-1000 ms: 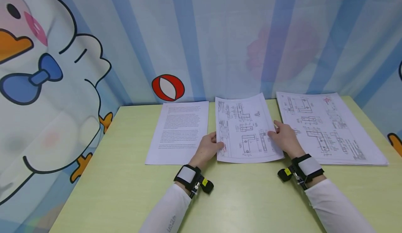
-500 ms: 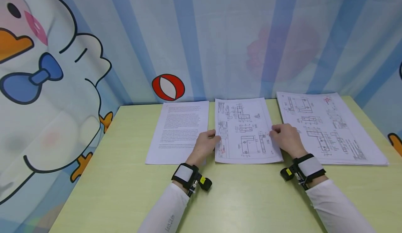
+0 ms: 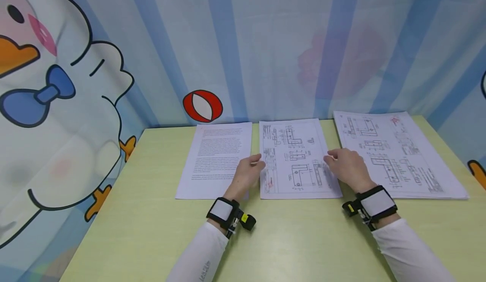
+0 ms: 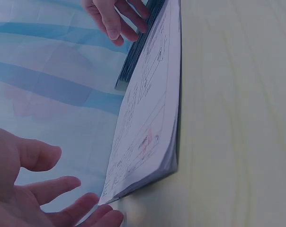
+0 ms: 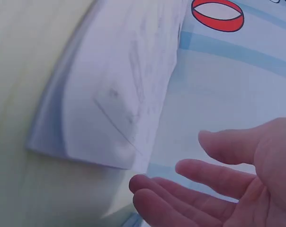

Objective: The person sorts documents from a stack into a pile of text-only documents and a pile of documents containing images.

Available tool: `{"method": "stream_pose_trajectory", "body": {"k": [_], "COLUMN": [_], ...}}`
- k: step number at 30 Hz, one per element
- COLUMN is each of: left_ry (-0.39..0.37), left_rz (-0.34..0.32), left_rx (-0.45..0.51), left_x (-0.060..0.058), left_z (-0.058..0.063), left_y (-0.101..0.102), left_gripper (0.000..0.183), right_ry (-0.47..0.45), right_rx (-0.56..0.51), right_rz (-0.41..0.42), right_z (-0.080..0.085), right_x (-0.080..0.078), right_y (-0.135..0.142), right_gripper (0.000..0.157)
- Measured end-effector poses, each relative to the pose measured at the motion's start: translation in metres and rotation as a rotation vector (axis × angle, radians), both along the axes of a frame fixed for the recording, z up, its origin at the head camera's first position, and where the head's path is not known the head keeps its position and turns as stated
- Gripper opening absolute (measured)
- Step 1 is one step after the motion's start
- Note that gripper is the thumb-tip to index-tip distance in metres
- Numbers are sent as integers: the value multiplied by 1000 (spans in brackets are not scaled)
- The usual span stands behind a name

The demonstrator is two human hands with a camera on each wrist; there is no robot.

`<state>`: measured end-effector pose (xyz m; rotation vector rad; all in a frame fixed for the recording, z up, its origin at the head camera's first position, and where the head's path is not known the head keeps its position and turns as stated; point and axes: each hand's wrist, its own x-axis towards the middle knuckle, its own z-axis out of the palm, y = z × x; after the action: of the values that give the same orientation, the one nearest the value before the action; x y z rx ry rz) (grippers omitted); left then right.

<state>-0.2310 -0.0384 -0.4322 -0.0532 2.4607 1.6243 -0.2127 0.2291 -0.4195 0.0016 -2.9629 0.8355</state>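
Note:
A stack of papers (image 3: 300, 155) printed with technical drawings lies flat in the middle of the table. My left hand (image 3: 246, 174) is at its left edge, over the right side of a text sheet; in the left wrist view the fingers (image 4: 62, 187) spread apart, fingertips right at the stack's corner. On the other side, my right hand (image 3: 348, 168) hovers by the stack's right edge. In the right wrist view its thumb and fingers (image 5: 218, 177) are parted with nothing between them, and the near corner of the stack (image 5: 100, 118) curls slightly up.
The text-printed paper (image 3: 216, 159) lies on the left. A thicker stack of larger drawings (image 3: 398, 155) sits on the right, partly under my right hand. The pale green table (image 3: 288, 239) meets a striped blue curtain (image 3: 273, 54) at its back edge.
Both hands have let go of the middle stack and drawn slightly apart. The stack's bowed top sheet now lies flat, its edges straighter.

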Motion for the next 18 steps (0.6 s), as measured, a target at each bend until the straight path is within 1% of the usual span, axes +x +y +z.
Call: {"method": "stream_pose_trajectory", "body": {"k": [2, 5, 8, 11, 14, 18], "left_ry": [36, 78, 100, 127, 147, 169], "left_rz": [-4, -24, -51, -80, -105, -96], "left_rx": [-14, -20, -4, 13, 24, 27], "left_x": [0, -1, -1, -2, -4, -5], "left_z": [1, 3, 4, 8, 11, 15], "left_y": [2, 6, 11, 17, 23, 37], "left_gripper": [42, 41, 41, 40, 41, 47], "right_ry": [15, 62, 140, 235, 268, 265], "right_rx": [6, 3, -22, -41, -59, -68], "right_rz": [15, 46, 104, 164, 165, 135], "right_z": [4, 10, 14, 15, 16, 20], "right_x": [1, 3, 3, 1, -2, -3], "right_y": [1, 4, 13, 24, 35, 51], "right_gripper": [39, 38, 39, 45, 53, 65]}}
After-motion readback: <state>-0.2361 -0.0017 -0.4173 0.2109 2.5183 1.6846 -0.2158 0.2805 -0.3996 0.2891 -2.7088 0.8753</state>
